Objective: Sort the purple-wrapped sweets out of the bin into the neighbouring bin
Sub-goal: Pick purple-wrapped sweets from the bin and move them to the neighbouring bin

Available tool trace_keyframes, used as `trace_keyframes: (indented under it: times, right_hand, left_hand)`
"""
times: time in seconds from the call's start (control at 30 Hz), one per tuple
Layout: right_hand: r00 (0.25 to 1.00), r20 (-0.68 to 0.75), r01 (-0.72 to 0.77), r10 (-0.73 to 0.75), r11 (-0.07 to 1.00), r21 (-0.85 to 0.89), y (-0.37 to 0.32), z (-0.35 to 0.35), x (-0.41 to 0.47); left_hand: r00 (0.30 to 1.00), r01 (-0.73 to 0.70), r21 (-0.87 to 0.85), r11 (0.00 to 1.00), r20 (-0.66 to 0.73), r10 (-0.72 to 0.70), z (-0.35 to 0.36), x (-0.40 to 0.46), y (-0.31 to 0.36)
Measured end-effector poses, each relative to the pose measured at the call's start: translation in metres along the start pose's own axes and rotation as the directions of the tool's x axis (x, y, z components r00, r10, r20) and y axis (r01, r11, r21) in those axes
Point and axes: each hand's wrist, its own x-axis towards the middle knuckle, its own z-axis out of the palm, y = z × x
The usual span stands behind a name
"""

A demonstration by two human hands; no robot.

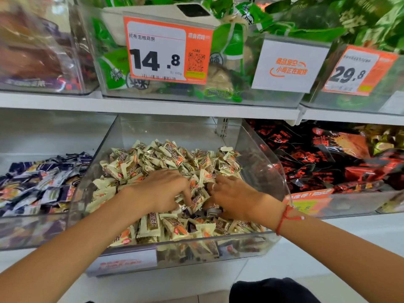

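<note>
Head view: we look down on both hands buried in the middle bin point(271, 171) of cream-wrapped sweets point(153, 158).
Left fingers: left hand point(162, 189) has its fingers point(185, 196) curled down into the pile; whether they pinch a wrapper we cannot tell.
Right fingers: right hand point(231, 196) has its fingers point(213, 185) bent into the same hollow; their hold is hidden too.
Purple-wrapped sweets: a few dark wrappers point(213, 211) show in the hollow between the hands, half covered by cream ones.
Neighbouring bin: the bin point(32, 232) at left holds purple and grey wrappers, just beside the middle bin.
Risk, mixed grab: we judge that cream sweets touching a purple one may be carried across with it.
Risk, burial: raking may slide loose cream sweets over the dark wrappers.
Risk, spill: the heap near the front wall may tip over it onto the shelf point(306, 254).
</note>
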Motion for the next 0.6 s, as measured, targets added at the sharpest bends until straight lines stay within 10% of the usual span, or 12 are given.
trace_keyframes:
  times: [0.3, 0.4, 0.6]
  right_hand:
    - [0.998, -0.003, 0.067, -0.067, 0.991, 0.112, 0.011, 0.001, 0.004]
    - [0.997, -0.078, 0.057, -0.026, 0.902, 0.427, 0.022, -0.001, -0.007]
    - [0.908, -0.147, 0.172, 0.392, -0.028, 0.985, 0.012, -0.039, -0.024]
  left_hand:
    - [0.988, 0.065, -0.133, 0.989, -0.128, -0.082, 0.006, -0.018, 0.008]
    - [0.949, 0.084, -0.256, 0.963, -0.275, -0.156, 0.009, -0.03, 0.015]
    - [0.872, -0.051, -0.677, 0.734, -0.388, -0.298, 0.003, -0.038, 0.032]
